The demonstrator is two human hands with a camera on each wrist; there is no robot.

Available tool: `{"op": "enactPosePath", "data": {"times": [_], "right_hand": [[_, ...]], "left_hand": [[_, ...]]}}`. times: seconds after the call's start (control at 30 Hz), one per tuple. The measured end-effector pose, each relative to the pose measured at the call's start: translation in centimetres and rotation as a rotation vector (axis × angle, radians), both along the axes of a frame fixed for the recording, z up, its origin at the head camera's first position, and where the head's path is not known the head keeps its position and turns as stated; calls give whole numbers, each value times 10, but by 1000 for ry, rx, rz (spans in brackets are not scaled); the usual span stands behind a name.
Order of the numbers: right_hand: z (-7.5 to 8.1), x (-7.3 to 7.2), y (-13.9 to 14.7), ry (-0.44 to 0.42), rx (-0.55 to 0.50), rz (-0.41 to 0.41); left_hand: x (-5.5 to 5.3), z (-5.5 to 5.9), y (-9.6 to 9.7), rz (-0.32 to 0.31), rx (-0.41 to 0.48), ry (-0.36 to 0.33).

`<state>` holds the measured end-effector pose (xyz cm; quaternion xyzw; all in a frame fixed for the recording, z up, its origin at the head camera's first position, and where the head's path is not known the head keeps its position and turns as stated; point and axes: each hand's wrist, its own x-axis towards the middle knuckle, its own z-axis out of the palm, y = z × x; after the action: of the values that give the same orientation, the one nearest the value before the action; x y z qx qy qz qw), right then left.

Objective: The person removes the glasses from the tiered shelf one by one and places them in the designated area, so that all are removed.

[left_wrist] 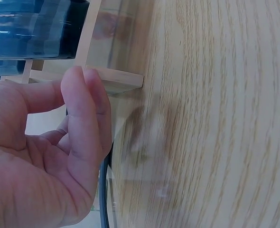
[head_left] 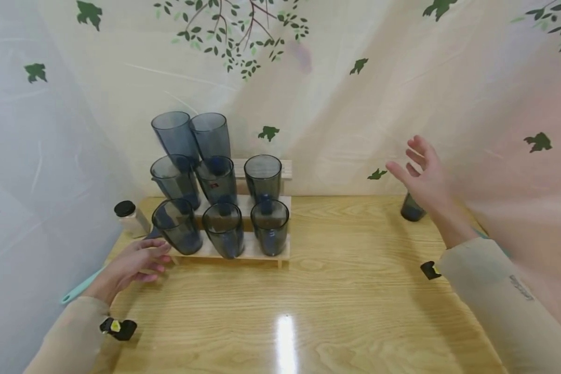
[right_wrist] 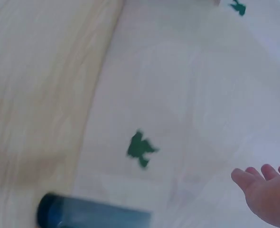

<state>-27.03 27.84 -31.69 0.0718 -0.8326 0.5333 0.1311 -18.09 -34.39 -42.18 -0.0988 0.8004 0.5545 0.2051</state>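
Observation:
At the left end of a tiered wooden rack [head_left: 248,249] is my left hand [head_left: 133,265], thumb and fingers loosely bent beside the lowest shelf. In the left wrist view its fingertips [left_wrist: 74,76] overlap the shelf corner; whether they touch it I cannot tell. Several dark blue-grey glasses [head_left: 271,228] stand upright on the rack: three in front, three in the middle, two at the back. My right hand [head_left: 427,176] is raised at the right with fingers spread, holding nothing. Below and behind it stands another dark glass [head_left: 412,208], partly hidden by the forearm; the right wrist view shows the same glass [right_wrist: 97,211].
A small jar [head_left: 134,221] with a black lid stands left of the rack. A teal handle [head_left: 81,286] lies at the table's left edge, partly under my left arm. Printed fabric [head_left: 327,104] hangs behind the wooden table [head_left: 346,291].

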Motion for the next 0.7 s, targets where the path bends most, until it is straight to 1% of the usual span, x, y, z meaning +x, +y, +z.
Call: {"op": "enactPosePath", "data": {"times": [0.03, 0.23, 0.43, 0.57, 0.7], "right_hand": [[4, -1, -8, 0, -17, 35], [29, -6, -61, -15, -35, 213], [54, -14, -121, -40, -46, 369], [68, -22, -159, -59, -24, 450], [76, -29, -193, -55, -12, 496]], "left_hand": [[0, 0, 0, -1, 1, 0], [-1, -2, -2, 4, 3, -5], [-1, 0, 0, 10, -3, -13], [-1, 1, 0, 17, 1, -14], [-1, -1, -1, 15, 4, -11]]}}
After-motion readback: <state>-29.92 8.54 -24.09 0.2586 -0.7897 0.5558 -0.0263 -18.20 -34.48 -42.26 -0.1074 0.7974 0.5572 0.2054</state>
